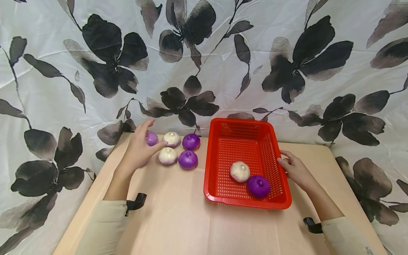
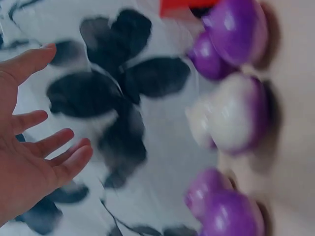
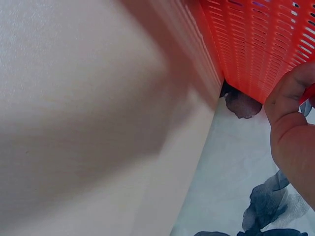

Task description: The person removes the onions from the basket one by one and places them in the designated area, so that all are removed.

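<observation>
My left hand [image 1: 137, 148] hovers with spread fingers over the left end of two short rows of onions. In the left wrist view its fingers hold nothing and stay apart from the onions. A purple onion [image 1: 152, 138] is partly covered by the hand, and another below it is nearly hidden. Beside them lie a white onion [image 1: 171, 139], a purple onion [image 1: 191, 141], a second white onion [image 1: 168, 156] and a purple one [image 1: 188, 159]. My right hand [image 1: 294, 169] grips the right rim of a red basket [image 1: 208, 166], thumb over the edge.
Inside the basket, a white onion [image 1: 240, 171] touches a purple onion [image 1: 259, 186]. The wooden table [image 1: 172, 212] carries everything. A floral cloth [image 1: 229, 71] hangs right behind the table's back edge.
</observation>
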Action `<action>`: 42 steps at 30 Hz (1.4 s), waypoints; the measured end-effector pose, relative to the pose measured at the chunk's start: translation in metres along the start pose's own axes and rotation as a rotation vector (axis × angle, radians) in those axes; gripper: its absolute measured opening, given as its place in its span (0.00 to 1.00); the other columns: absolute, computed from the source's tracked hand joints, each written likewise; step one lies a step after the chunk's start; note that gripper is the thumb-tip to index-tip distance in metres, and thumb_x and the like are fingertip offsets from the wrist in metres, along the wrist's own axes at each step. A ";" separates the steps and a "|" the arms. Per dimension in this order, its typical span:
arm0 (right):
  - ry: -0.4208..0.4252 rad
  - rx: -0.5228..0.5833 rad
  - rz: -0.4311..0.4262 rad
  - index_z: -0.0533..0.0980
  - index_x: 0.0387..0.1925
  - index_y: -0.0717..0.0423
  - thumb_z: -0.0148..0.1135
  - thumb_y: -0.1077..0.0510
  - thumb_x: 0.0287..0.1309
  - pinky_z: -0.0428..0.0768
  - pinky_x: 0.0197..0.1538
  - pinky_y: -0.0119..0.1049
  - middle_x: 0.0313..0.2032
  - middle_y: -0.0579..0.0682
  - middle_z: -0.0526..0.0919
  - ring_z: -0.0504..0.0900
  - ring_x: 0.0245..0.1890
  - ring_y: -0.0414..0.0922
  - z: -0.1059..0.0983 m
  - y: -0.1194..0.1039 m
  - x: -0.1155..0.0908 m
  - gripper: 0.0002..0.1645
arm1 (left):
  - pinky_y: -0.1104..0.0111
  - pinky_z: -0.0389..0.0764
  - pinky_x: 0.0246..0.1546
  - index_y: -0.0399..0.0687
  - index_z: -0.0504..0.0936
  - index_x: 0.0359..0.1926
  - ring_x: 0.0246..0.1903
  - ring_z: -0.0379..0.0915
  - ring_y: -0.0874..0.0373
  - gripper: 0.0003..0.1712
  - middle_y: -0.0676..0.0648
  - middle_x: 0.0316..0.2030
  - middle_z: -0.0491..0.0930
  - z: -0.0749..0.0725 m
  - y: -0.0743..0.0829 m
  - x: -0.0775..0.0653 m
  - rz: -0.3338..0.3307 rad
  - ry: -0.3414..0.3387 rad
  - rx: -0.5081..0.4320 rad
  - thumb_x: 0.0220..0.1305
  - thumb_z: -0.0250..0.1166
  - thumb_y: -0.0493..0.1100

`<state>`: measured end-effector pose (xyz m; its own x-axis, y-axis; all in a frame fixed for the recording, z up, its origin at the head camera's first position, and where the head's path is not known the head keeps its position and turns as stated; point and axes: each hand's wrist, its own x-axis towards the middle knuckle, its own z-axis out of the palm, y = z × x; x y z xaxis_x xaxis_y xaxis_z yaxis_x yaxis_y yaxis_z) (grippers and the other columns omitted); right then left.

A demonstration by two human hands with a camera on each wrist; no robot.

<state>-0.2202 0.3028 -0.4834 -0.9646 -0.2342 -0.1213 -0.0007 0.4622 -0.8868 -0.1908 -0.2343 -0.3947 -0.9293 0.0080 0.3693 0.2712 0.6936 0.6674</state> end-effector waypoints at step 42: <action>0.007 0.016 -0.010 0.51 0.78 0.67 0.48 0.53 0.81 0.89 0.38 0.35 0.42 0.62 0.80 0.84 0.36 0.37 0.001 -0.001 -0.002 0.37 | 0.63 0.82 0.59 0.51 0.69 0.72 0.60 0.77 0.49 0.44 0.44 0.64 0.76 0.196 0.117 0.079 0.115 -0.689 -0.294 0.58 0.78 0.51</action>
<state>-0.2184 0.3024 -0.4827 -0.9663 -0.2332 -0.1094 -0.0063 0.4459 -0.8951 -0.2817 -0.0114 -0.4147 -0.8114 0.5839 0.0242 0.3423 0.4413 0.8295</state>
